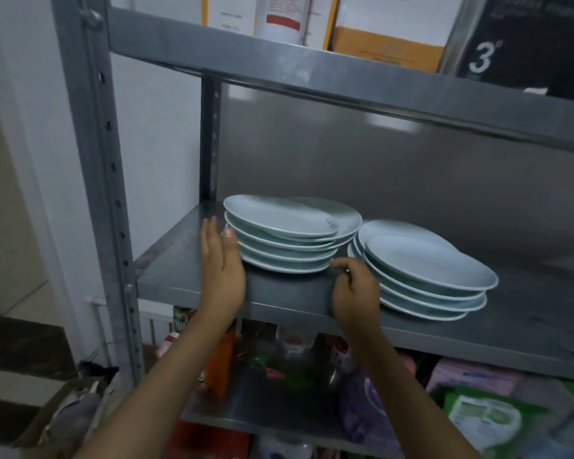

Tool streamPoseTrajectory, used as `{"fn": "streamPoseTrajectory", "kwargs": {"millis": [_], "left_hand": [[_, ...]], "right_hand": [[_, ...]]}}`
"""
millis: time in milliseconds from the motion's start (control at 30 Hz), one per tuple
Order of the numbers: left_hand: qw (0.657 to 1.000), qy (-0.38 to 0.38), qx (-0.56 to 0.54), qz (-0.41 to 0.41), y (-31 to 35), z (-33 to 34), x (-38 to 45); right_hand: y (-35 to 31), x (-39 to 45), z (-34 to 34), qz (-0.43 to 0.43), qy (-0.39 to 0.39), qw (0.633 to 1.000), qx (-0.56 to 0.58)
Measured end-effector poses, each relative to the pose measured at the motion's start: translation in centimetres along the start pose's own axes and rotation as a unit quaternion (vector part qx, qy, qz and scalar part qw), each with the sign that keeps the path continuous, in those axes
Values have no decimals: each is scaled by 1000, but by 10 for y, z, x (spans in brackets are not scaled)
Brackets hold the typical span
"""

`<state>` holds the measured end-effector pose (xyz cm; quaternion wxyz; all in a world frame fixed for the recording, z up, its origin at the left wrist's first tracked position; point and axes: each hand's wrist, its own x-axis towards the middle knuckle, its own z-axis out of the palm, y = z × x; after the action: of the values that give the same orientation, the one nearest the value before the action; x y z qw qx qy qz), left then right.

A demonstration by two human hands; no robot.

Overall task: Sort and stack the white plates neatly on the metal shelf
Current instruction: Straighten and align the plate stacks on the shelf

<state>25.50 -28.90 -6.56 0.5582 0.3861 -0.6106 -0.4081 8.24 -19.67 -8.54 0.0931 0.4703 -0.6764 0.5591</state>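
Two stacks of pale white plates stand on the metal shelf (186,279). The left stack (289,233) holds several plates, its top ones shifted out of line. The right stack (428,270) leans and is fanned out. My left hand (221,270) lies flat with straight fingers against the left side of the left stack, thumb on the rims. My right hand (355,286) sits at that stack's lower right edge, fingers curled, fingertips at the bottom plate's rim; whether they pinch it I cannot make out.
An upper shelf (312,71) carries boxes and a black carton close overhead. A steel post (96,160) rises at the left. Below, the lower shelf (279,422) is packed with bottles and packets. Bare shelf surface lies right of the plates.
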Motion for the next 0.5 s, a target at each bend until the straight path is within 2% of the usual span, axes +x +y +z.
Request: {"fn": "streamPoseTrajectory", "kwargs": {"millis": [67, 100, 133, 200, 267, 367, 500], "left_hand": [[989, -8, -93, -113, 7, 3, 5], [970, -22, -182, -162, 10, 4, 7], [943, -33, -263, -203, 11, 6, 10], [906, -40, -337, -254, 14, 8, 14], [887, -47, -362, -282, 13, 10, 18], [865, -59, -380, -321, 8, 11, 26], [862, -56, -377, -333, 6, 11, 29]], "right_hand": [[0, 1, 11, 135, 7, 990, 39], [1, 5, 17, 211, 11, 974, 77], [0, 11, 20, 281, 4, 950, 133], [1, 24, 25, 371, -40, 892, 256], [1, 33, 28, 407, -76, 840, 351], [-3, 42, 26, 409, -65, 784, 462], [-7, 45, 21, 399, -56, 753, 521]]}}
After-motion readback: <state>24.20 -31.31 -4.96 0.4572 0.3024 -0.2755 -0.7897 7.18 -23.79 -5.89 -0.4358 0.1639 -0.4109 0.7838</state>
